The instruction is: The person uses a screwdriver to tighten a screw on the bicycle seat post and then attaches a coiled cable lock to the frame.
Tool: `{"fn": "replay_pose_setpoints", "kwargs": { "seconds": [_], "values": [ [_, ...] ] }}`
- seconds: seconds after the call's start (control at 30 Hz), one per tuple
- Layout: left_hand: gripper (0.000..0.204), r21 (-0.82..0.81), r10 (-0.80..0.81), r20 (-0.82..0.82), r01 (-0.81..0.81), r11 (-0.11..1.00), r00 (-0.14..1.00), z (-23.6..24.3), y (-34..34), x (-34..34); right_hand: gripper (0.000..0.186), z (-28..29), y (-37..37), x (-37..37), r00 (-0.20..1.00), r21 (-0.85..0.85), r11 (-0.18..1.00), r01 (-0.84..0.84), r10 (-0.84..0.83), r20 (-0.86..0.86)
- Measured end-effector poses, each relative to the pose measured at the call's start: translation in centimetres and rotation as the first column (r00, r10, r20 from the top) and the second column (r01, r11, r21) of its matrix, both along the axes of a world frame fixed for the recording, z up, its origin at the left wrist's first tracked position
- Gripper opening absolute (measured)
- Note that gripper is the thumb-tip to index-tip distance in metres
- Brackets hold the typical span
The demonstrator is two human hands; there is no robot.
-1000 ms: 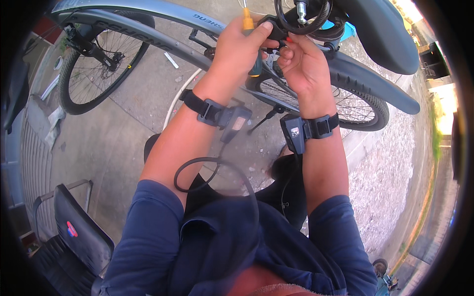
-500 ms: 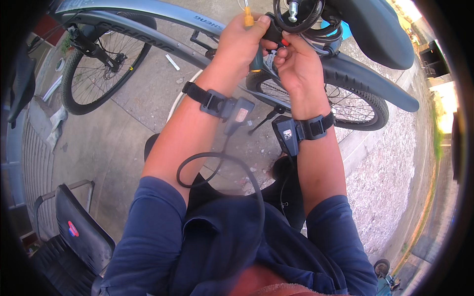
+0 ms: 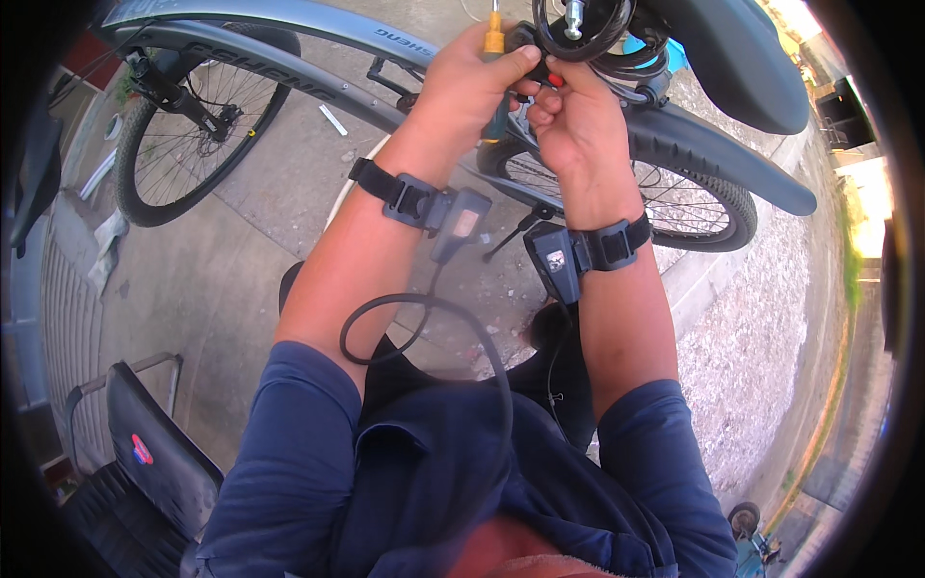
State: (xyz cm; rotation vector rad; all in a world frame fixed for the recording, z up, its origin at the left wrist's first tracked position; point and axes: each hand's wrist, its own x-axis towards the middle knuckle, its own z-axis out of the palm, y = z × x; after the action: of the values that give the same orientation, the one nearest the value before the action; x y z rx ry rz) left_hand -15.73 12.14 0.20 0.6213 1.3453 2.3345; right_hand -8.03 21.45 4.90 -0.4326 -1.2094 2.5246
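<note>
Clasping the screwdriver [image 3: 493,42] in the left hand [image 3: 469,79], just left of the black part [image 3: 521,37], with the thumb reaching against it. Curling the right hand [image 3: 580,118] at the red bit [image 3: 555,79], near that part; impossible to tell whether gripping or merely touching it. Working right beside the coiled cable [image 3: 618,36], left of the saddle [image 3: 737,72], at the bike [image 3: 361,100]. Well apart from the chair [image 3: 162,453] at lower left.

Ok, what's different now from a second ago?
The right hand and the coiled black cable have shifted slightly left. The yellow end of the screwdriver has tipped a little right. No grip visibly changed: the left hand keeps the screwdriver, and the right-hand fingers stay at the small red piece.
</note>
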Motion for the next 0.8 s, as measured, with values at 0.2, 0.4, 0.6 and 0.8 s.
{"fn": "replay_pose_setpoints", "kwargs": {
  "seconds": [0.2,0.4,0.6,0.8],
  "values": [
    [0.043,-0.022,0.056,-0.071,-0.057,0.998,0.996,1.0,-0.2,0.4,0.016,-1.4,1.3,-0.7,1.0,0.013,1.0,-0.014,0.015,-0.018],
    [0.035,-0.089,0.016,-0.026,-0.019,0.996,1.0,2.1,-0.1,0.6,0.013,-2.3,3.1,-0.5,0.993,-0.061,0.993,-0.106,0.102,-0.062],
    [0.032,-0.097,0.055,-0.045,-0.059,0.994,0.997,2.4,0.6,0.9,0.014,-2.5,3.5,-0.2,0.987,-0.051,0.988,-0.144,0.14,-0.077],
    [0.027,-0.093,0.196,0.016,-0.194,0.977,0.98,2.1,2.1,1.2,0.016,-2.3,3.6,0.2,0.989,-0.067,0.989,-0.132,0.127,-0.072]
  ]
}}
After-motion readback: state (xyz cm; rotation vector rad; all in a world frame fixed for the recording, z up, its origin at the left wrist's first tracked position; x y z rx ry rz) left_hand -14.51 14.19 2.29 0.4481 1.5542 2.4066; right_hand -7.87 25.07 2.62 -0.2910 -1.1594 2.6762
